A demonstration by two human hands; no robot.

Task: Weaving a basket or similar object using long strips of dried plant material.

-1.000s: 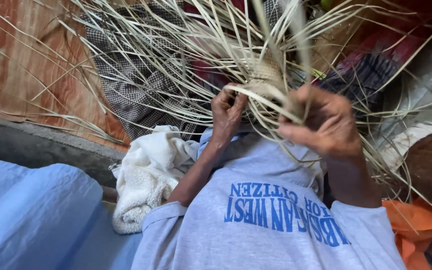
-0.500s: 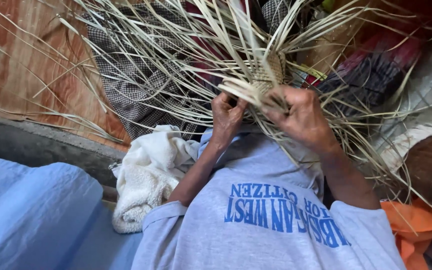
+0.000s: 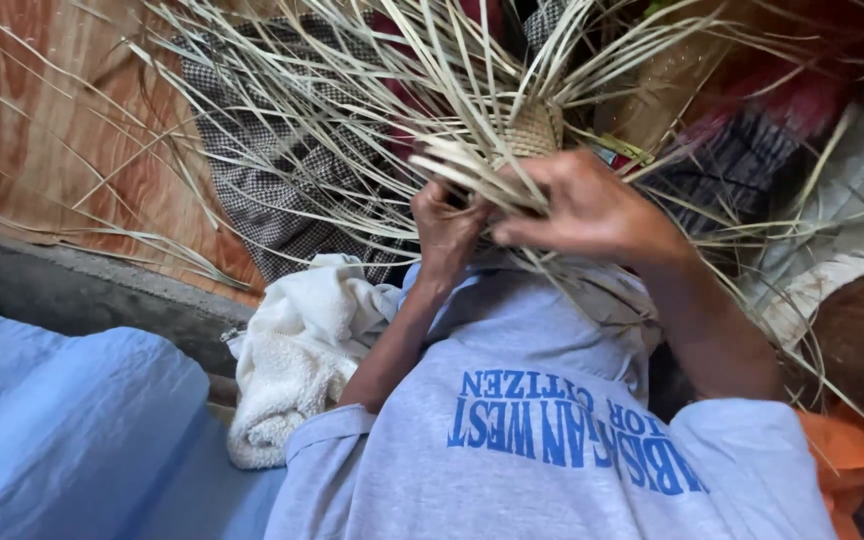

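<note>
**Two hands working one woven piece of pale straw**

Here, two hands are meeting at the middle of the scene, both belonging to the person wearing the camera. The left hand [image 3: 449, 228] is curling shut around a bundle of flat straw strips, its fingers pressed together on them. The right hand [image 3: 584, 207] is lying over the strips just beside it, thumb and forefinger pinching a strand, though the fingertips are partly hidden, so the exact hold is probably a pinch rather than a full fist.

One woven piece [image 3: 534, 130] is sitting just beyond the hands, a small tight patch of tan plaiting. From it, dozens of loose straw strips [image 3: 352, 110] are fanning out left, right and far, long, narrow and pale yellow-green.

One white towel [image 3: 297, 350] is lying bunched to the left, near the left forearm. One checked cloth [image 3: 272, 190] is spreading under the strips at far left, on a reddish wooden board [image 3: 42, 140]. One grey shirt [image 3: 532, 440] with blue lettering is filling the near foreground.
</note>
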